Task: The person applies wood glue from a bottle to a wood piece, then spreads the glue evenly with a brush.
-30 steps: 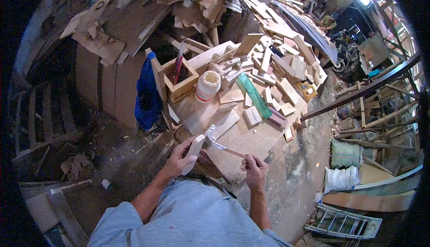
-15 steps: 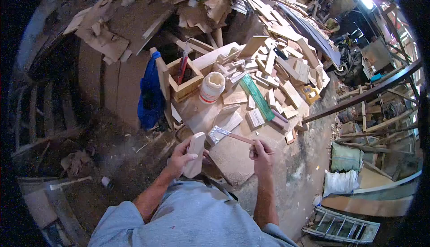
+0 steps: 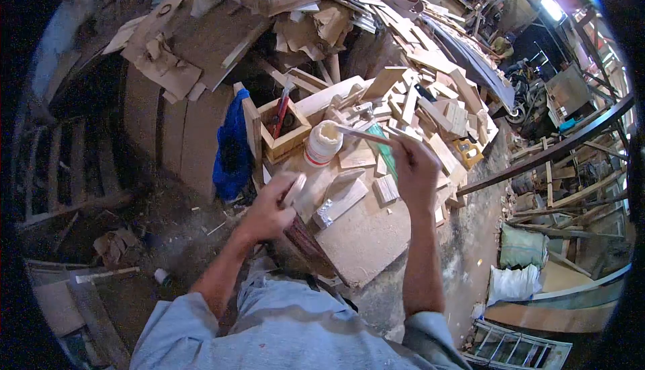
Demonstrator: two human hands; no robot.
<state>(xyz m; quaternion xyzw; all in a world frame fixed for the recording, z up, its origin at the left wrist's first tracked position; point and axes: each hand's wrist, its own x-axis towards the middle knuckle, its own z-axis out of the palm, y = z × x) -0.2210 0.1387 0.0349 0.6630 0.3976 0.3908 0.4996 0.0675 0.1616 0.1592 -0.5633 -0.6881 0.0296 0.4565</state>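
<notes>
My left hand (image 3: 269,210) is closed around a small wooden block (image 3: 295,189), which is now seen mostly edge-on. With its fingers wrapped around a thin wooden stick (image 3: 368,135), my right hand (image 3: 416,168) holds the stick's far end at the mouth of an open white jar (image 3: 322,146). Pale, creamy residue coats the jar's rim. Below the jar lies a wooden block (image 3: 342,202) with white glue smeared over its near end. A green strip (image 3: 385,154) passes partly behind the stick and my right hand.
A wooden box (image 3: 289,143) holding a red-handled tool (image 3: 281,111) stands left of the jar, beside a blue cloth (image 3: 232,152). Wood offcuts (image 3: 430,105) pile up at the back right near a yellow tool (image 3: 468,153). A dark bar (image 3: 551,147) slants across the right side.
My right hand has risen, taking the stick from the glue-smeared block to the jar's mouth. My left hand has turned the block it holds from face-on to edge-on.
</notes>
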